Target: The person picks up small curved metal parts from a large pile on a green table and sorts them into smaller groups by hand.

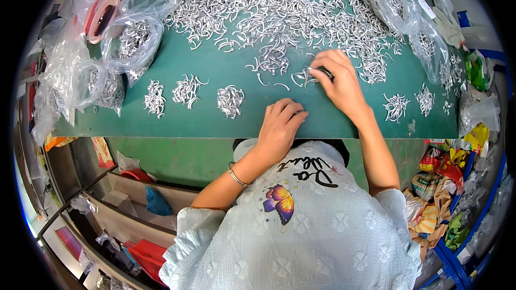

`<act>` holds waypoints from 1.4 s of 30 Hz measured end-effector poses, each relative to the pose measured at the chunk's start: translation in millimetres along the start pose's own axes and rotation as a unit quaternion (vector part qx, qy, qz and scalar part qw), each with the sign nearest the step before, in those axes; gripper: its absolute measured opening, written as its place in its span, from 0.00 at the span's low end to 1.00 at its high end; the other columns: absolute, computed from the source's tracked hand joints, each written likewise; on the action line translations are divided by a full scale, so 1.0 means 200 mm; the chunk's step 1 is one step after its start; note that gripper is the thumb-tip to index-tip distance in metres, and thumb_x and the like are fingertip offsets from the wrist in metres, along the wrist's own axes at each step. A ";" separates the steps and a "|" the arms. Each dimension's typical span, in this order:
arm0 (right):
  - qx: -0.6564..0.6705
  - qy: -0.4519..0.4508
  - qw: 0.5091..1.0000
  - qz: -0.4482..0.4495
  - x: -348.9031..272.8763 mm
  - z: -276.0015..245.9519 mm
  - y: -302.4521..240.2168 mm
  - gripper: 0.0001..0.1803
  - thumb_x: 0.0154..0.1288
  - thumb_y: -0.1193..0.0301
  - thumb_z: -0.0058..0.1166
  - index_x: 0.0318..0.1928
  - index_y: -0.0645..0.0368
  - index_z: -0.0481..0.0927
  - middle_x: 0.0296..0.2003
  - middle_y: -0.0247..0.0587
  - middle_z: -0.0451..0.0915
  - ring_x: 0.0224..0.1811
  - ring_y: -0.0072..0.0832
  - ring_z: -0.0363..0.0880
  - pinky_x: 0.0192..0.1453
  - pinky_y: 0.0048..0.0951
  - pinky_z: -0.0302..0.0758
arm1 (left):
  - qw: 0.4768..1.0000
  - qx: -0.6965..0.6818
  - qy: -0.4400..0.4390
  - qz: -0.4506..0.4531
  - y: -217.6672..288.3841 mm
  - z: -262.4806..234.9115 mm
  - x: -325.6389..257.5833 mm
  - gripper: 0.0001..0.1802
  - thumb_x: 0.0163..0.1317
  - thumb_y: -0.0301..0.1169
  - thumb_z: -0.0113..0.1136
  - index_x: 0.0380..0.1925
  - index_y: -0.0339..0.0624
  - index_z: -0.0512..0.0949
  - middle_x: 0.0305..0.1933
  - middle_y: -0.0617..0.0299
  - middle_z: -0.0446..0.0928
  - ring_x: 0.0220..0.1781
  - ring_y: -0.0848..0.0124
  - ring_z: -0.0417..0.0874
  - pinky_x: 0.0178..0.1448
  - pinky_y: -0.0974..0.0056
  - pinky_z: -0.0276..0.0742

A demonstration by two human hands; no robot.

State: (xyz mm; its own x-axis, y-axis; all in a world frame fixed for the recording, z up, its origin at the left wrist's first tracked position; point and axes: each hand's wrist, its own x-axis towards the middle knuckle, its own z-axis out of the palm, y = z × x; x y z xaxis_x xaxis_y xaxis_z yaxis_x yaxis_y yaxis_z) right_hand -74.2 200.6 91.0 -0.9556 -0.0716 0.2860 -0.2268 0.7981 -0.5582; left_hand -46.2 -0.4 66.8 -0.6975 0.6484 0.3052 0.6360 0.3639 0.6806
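Observation:
My right hand (338, 78) reaches over the green table, its thumb and forefinger pinched at a small curved silver metal piece. Right beside those fingertips lie a few loose curved pieces (301, 78). My left hand (280, 123) rests near the table's front edge with its fingers curled in; whatever they hold, if anything, is hidden. Just beyond both hands, a cluster of the same pieces (271, 60) juts out from the big heap (279, 5). To the left of my left hand sits a small separate pile (230, 101).
Two more small piles (186, 90) lie farther left, and others (396, 107) at the right. Clear plastic bags of metal pieces (133, 43) stand at the table's left; another bag (395, 5) lies at the back right. Packets (438, 177) crowd the floor at right.

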 end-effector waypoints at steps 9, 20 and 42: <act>-0.061 -0.007 0.997 0.043 -0.04 -0.08 0.06 0.07 0.57 0.72 0.63 0.33 0.61 0.79 0.32 0.39 0.78 0.39 0.39 0.73 0.46 0.37 0.68 | 0.999 -0.024 0.030 -0.002 -0.01 0.00 -0.01 0.12 0.51 0.19 0.63 0.38 0.38 0.80 0.42 0.57 0.77 0.52 0.57 0.76 0.48 0.57 0.71; -0.052 0.062 0.997 0.013 -0.02 0.00 -0.09 0.06 0.55 0.74 0.63 0.30 0.60 0.77 0.31 0.38 0.75 0.37 0.38 0.72 0.42 0.37 0.65 | 0.999 -0.018 0.031 -0.001 -0.03 -0.01 -0.03 0.18 0.46 0.17 0.57 0.41 0.35 0.78 0.47 0.53 0.75 0.52 0.54 0.75 0.52 0.55 0.72; 0.052 -0.114 0.992 -0.020 -0.23 0.05 -0.28 0.20 0.54 0.71 0.65 0.49 0.59 0.78 0.43 0.44 0.73 0.45 0.42 0.75 0.49 0.38 0.73 | 0.980 -0.079 0.093 -0.156 0.01 -0.11 -0.11 0.25 0.57 0.18 0.62 0.56 0.36 0.72 0.53 0.45 0.72 0.53 0.48 0.75 0.57 0.55 0.72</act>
State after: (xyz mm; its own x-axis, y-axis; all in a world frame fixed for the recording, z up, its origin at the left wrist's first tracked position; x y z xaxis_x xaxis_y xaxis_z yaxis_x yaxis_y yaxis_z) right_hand -20.2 152.0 101.3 -0.9607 -0.2436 0.1329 -0.2715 0.7264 -0.6313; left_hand -38.1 -29.0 76.4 -0.9074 0.3832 0.1727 0.3338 0.4074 0.8500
